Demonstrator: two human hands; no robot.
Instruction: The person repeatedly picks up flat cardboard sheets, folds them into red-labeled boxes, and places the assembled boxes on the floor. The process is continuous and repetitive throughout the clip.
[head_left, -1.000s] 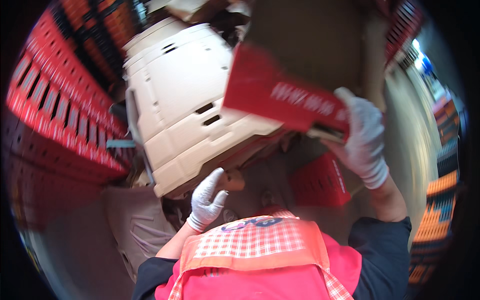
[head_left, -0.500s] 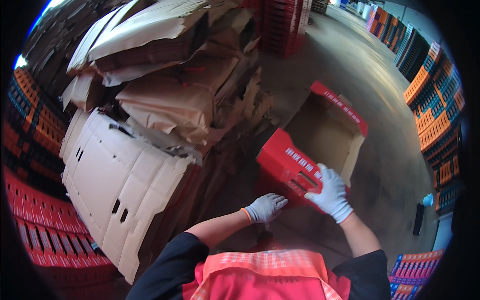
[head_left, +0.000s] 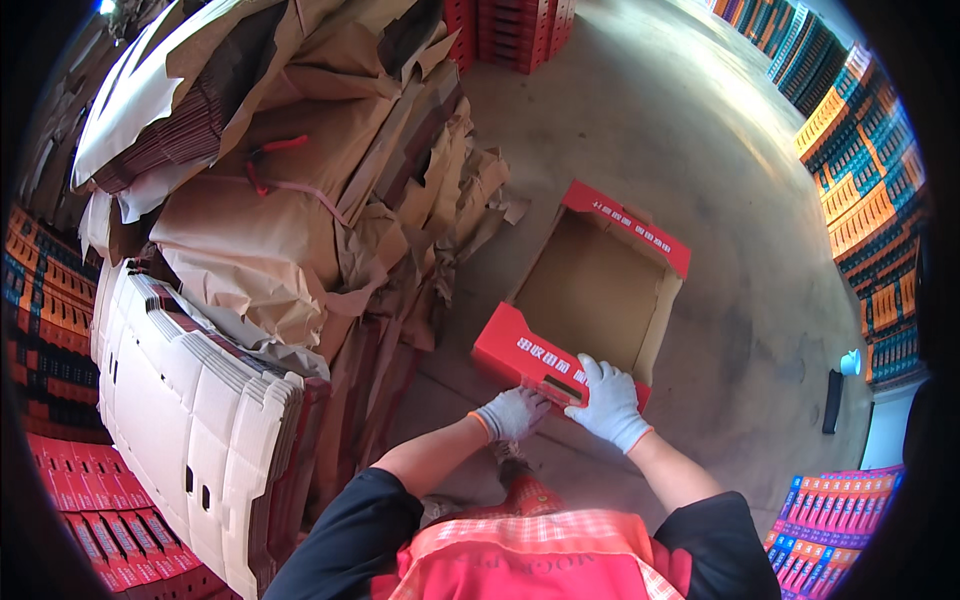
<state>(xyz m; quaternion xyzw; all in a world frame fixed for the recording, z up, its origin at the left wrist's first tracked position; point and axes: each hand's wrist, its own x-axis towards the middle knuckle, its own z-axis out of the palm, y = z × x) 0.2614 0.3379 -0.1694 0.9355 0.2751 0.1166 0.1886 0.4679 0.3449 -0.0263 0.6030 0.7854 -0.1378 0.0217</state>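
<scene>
An open cardboard box [head_left: 532, 347], red outside with white lettering and plain brown inside, is in front of me, tilted in my view. My right hand [head_left: 611, 402], in a pale glove with an orange cuff, is closed over the top edge of its near wall. Beside it, my left hand [head_left: 514, 412], gloved alike, has its fingers against the same wall, next to the handle slot. The left thumb is hidden. Both forearms come up from below, with the red checked apron between them.
To the left, flat cardboard blanks [head_left: 190, 400] stand stacked on edge beside torn paper-wrapped bundles [head_left: 260, 220]. Red crates [head_left: 520, 30] rise at the back. Stacked orange and blue crates [head_left: 845, 210] line the right; purple ones [head_left: 835, 520] are at lower right. Concrete floor [head_left: 730, 330] lies between.
The box has shifted left and down in view, with my right hand still on it. My left hand has moved from below the box onto its near wall. The view has also shifted.
</scene>
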